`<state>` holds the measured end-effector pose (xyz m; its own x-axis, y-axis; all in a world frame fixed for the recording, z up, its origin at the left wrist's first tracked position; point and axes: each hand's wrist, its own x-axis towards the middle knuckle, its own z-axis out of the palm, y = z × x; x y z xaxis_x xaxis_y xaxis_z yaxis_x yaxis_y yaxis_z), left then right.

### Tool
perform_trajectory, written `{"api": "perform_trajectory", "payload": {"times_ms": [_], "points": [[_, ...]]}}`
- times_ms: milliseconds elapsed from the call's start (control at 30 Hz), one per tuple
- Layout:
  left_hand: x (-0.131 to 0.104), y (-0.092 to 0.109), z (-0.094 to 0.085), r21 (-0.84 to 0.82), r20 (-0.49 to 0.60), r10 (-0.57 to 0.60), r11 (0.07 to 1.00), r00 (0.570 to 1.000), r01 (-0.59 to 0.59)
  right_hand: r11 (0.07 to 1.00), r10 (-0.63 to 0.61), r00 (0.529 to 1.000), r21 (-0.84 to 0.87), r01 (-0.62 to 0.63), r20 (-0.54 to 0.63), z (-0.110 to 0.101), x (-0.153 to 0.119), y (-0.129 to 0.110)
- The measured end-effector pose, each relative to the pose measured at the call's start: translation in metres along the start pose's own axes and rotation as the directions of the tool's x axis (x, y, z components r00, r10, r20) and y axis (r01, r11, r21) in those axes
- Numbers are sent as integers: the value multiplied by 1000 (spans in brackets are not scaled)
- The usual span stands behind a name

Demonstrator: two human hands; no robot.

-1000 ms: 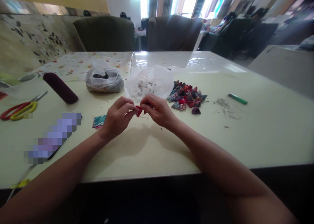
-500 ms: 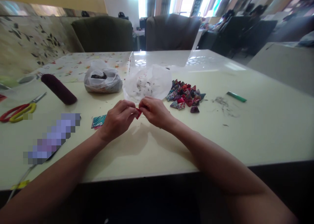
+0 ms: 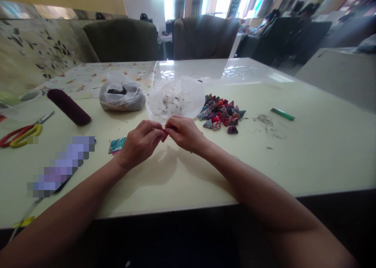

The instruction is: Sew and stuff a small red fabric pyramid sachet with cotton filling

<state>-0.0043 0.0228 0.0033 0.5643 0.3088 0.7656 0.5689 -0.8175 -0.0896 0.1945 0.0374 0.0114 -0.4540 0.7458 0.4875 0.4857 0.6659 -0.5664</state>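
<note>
Left hand closed, fingertips pinching a small, folded, red cloth piece; right hand also closed, thumb and finger pinching its far-right edge. Any needle between the fingers is too small to tell. The piece sits between the hands, just above the pale yellow, glossy bench, middle of its width, nearer the front edge than the far one. Heap of small, pointed, multicoloured patterned cloth pieces lies beyond the right hand, toward the bench's right edge; crumpled white translucent plastic sheet directly beyond both hands; flat teal wave-patterned cloth square just beside the left hand, toward the left edge. For a good job, I'd say: left pinch firm and close to the worked edge, folds lined up, right fingertips making small moves, no tugging that skews the shape, knuckles not hiding the edge. Versus a second ago: fingertips are closer together, less red shows, and both hands sit slightly nearer the front edge; heap and sheet unmoved on the bench, view only shifted a bit.
</note>
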Motion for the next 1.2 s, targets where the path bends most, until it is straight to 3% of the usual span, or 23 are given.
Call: {"api": "perform_trajectory", "payload": {"times_ms": [233, 467, 633, 1000, 1200], "points": [[2, 2, -1, 87, 29, 137, 986, 990, -139, 998, 64, 996, -17, -63, 65, -1, -1, -3], [1, 0, 3, -116, -1, -69, 991, 998, 68, 991, -57, 994, -115, 67, 88, -2, -1, -2], [0, 0, 4, -180, 0, -135, 975, 991, 133, 977, -98, 980, -169, 128, 174, -3, -2, -4], [-1, -1, 4, -277, -3, -226, 936, 974, 216, 989, -113, 989, 111, 103, 92, -5, -2, -1], [-3, -1, 5, -282, -9, -259, 927, 966, 246, 984, -106, 992, 149, 95, 66, -6, -2, -3]]}}
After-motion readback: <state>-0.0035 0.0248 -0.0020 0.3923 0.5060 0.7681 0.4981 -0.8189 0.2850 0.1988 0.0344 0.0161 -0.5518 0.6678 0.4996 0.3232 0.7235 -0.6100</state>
